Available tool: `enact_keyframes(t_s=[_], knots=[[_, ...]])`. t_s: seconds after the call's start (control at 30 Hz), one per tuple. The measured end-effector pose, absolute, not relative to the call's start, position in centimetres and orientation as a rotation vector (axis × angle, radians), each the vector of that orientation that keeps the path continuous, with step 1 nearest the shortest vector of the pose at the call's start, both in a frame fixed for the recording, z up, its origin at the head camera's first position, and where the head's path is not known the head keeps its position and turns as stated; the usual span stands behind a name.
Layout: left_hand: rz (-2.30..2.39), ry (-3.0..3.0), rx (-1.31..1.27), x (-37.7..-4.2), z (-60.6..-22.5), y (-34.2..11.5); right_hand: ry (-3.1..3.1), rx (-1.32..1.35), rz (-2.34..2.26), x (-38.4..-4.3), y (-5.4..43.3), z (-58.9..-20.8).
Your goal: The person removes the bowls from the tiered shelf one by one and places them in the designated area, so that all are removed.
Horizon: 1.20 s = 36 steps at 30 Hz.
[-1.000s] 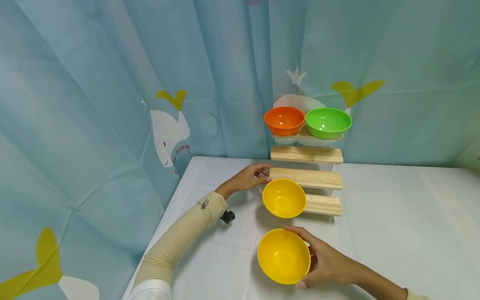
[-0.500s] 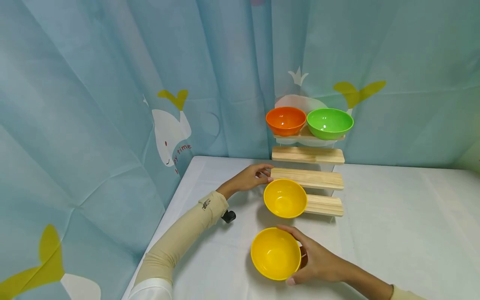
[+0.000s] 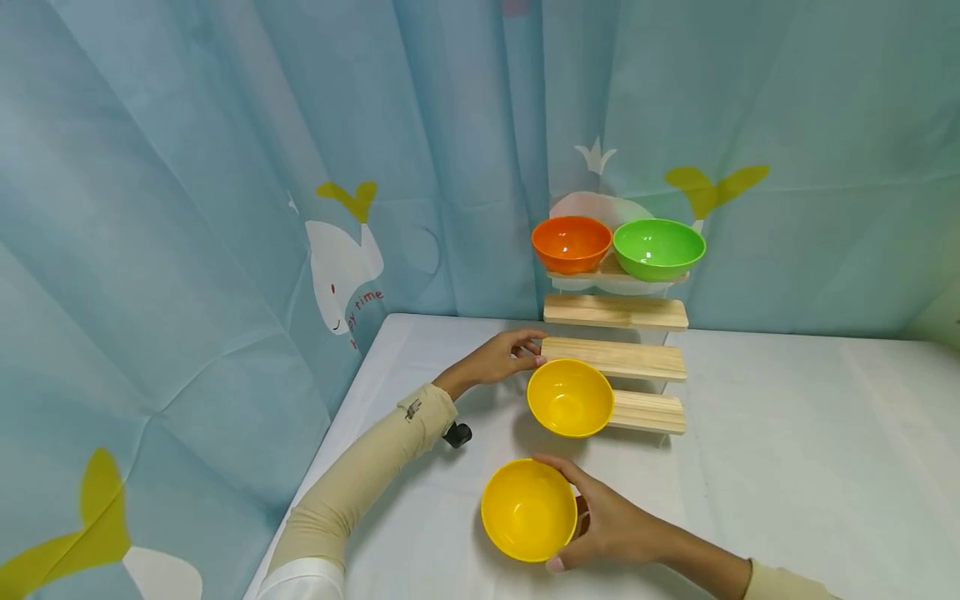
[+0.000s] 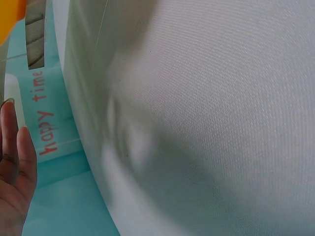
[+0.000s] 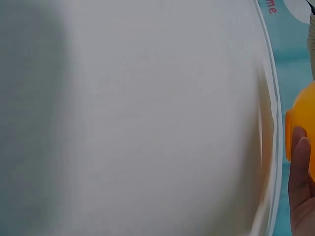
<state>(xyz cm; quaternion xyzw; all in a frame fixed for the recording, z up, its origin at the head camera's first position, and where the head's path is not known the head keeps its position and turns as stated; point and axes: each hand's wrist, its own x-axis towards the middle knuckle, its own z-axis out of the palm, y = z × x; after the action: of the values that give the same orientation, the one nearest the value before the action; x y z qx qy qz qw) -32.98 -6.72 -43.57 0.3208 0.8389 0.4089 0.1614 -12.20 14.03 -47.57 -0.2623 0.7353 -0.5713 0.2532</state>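
My right hand [image 3: 611, 525] grips a yellow bowl [image 3: 528, 510] by its right side, thumb at the near edge and fingers at the far one. That bowl is tilted over the white table. The right wrist view catches part of the same bowl [image 5: 304, 115] and some fingers of the hand [image 5: 301, 191]. Another yellow bowl [image 3: 570, 398] overlaps the left end of the lowest wooden shelf [image 3: 647, 412]. Beside it my left hand [image 3: 498, 356] reaches to the shelf's left end, fingers loosely bent, thumb right at the bowl's rim. Left wrist: its fingers [image 4: 19, 152] look relaxed, below a bowl's edge.
A stepped wooden rack [image 3: 615, 358] stands at the back of the white table [image 3: 795, 450]. On its top shelf sit an orange bowl [image 3: 572, 246] and a green bowl [image 3: 658, 250]. Blue curtains [image 3: 465, 167] hang behind and at the left.
My right hand has moved left across the table with its yellow bowl. The left hand and the other bowls have stayed in place.
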Motion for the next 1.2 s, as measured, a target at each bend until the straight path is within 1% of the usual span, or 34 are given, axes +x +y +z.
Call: enact_keyframes(t_s=[0.37,0.87,1.2], knots=[[1.172,2.4,0.906,-32.9,-43.6,-6.6,2.0,-0.703,-1.569,-13.0,11.9,-47.2],[1.147,2.403,0.9,-33.0,-43.4,-6.5,2.091,-0.728,-1.527,-14.0,9.6,-48.1],[1.134,2.415,0.894,-32.9,-43.5,-6.5,2.078,-0.695,-1.49,-13.9,9.6,-48.1]])
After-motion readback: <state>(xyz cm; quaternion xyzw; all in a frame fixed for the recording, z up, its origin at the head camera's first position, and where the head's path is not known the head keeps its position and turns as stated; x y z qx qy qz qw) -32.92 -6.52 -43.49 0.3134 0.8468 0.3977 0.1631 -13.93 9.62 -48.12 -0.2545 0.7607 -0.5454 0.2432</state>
